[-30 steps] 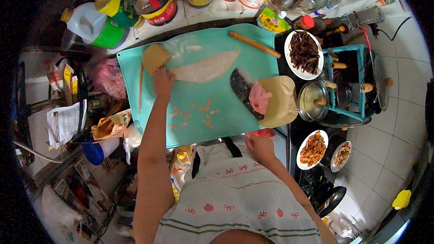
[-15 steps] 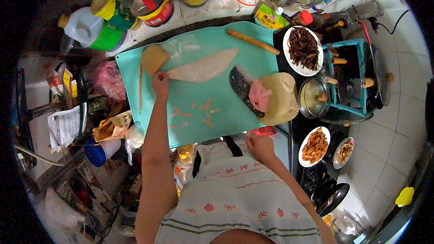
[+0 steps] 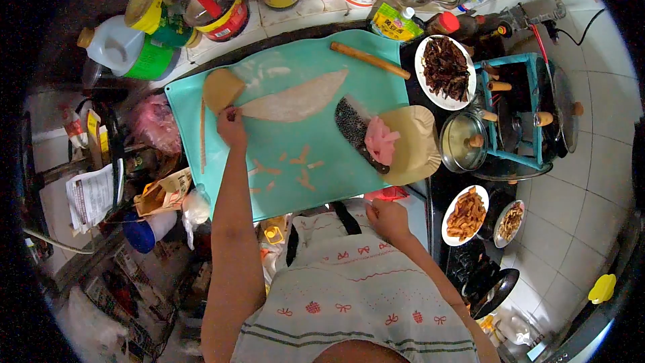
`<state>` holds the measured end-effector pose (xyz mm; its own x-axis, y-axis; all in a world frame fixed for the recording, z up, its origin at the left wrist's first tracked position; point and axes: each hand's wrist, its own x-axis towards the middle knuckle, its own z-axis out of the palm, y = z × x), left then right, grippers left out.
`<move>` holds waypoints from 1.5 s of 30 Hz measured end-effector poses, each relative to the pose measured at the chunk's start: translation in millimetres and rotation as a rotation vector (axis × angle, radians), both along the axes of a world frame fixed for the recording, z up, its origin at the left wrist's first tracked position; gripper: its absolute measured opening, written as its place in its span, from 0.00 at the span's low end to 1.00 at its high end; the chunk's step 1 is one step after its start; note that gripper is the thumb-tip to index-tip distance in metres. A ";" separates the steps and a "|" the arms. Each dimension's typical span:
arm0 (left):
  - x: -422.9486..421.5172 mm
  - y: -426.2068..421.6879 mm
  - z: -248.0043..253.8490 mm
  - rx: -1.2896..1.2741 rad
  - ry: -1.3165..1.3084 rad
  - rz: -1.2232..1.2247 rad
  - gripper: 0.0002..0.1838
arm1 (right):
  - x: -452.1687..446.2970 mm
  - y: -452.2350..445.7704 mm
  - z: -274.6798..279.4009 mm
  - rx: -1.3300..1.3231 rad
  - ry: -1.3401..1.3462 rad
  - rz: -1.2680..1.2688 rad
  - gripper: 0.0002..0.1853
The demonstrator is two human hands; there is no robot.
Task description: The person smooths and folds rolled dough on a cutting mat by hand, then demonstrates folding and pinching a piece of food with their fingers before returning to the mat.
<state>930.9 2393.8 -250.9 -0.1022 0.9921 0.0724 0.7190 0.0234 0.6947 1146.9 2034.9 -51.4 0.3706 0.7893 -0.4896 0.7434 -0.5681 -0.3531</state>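
Observation:
My left hand (image 3: 232,128) rests on the green mat (image 3: 282,138), its fingers pinched at the left tip of a long, flat dough sheet (image 3: 295,98). Just above those fingers sits a tan dough lump (image 3: 223,87). Below the sheet lie several short pale strips (image 3: 304,154). A long thin strip (image 3: 203,136) runs along the mat's left side. Near the front edge of the counter, my right hand (image 3: 391,219) is closed, close to something red (image 3: 388,193); what its fingers hold, if anything, is hidden.
A wooden rolling pin (image 3: 369,60) lies at the mat's back. To the right are a dark speckled knife (image 3: 352,126), a crumpled pink bag (image 3: 381,142) and a fluted cream tray (image 3: 420,154). Plates of dark food (image 3: 445,70) and brown strips (image 3: 467,216) stand farther right. Bottles line the back ledge.
The whole view has shifted slightly left and up. My left hand stays at the dough sheet's tip, and my right hand remains closed near the counter edge.

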 end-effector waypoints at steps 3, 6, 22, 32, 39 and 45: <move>5.5 -5.1 16.4 0.095 0.110 0.000 0.14 | -0.1 1.2 2.0 -0.006 0.009 -0.009 0.15; 8.6 -9.0 18.6 0.154 0.254 0.048 0.16 | 2.0 -1.8 -2.6 -0.035 -0.021 0.052 0.12; -2.3 -0.1 15.9 -0.177 -0.163 0.065 0.16 | 1.9 -7.2 -7.1 -0.028 -0.022 0.061 0.11; -26.7 -3.3 20.1 -0.154 -0.005 0.015 0.14 | -3.6 -3.3 -2.5 0.069 -0.002 -0.002 0.16; -36.5 2.4 -2.7 -0.145 -0.118 0.021 0.13 | -3.6 -2.2 -2.2 0.029 0.011 -0.004 0.16; -31.7 -0.1 -11.8 -0.119 -0.146 0.022 0.14 | -3.3 -1.3 -12.6 0.137 0.027 0.045 0.13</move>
